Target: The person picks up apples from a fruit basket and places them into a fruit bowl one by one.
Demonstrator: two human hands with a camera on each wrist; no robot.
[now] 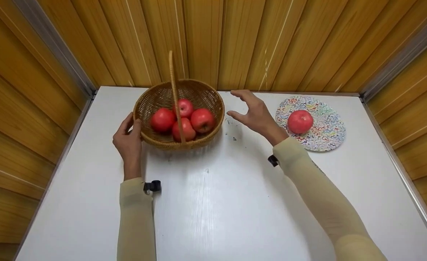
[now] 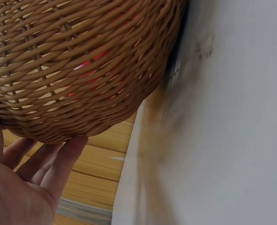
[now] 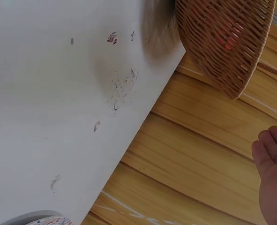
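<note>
A brown wicker basket point(image 1: 164, 144) with a tall arched handle stands at the table's back left, with several red apples point(image 1: 203, 120) in it. My left hand point(image 1: 128, 143) holds the basket's left side, thumb at the rim. In the left wrist view, its fingers point(image 2: 65, 157) lie against the woven outer wall. My right hand point(image 1: 255, 114) hovers apart from the basket's right side, thumb and fingers spread, nothing between them. In the right wrist view, that hand's fingertips show at the right edge. A single red apple point(image 1: 300, 121) lies on a round, multicoloured patterned plate point(image 1: 327, 134) at the back right.
The white table point(image 1: 206, 203) is bounded by wood-look panel walls point(image 1: 238, 43) at the back and sides. Small dark marks point(image 3: 122, 89) dot its surface between the basket and the plate. Both wrists carry small black devices point(image 1: 152, 186).
</note>
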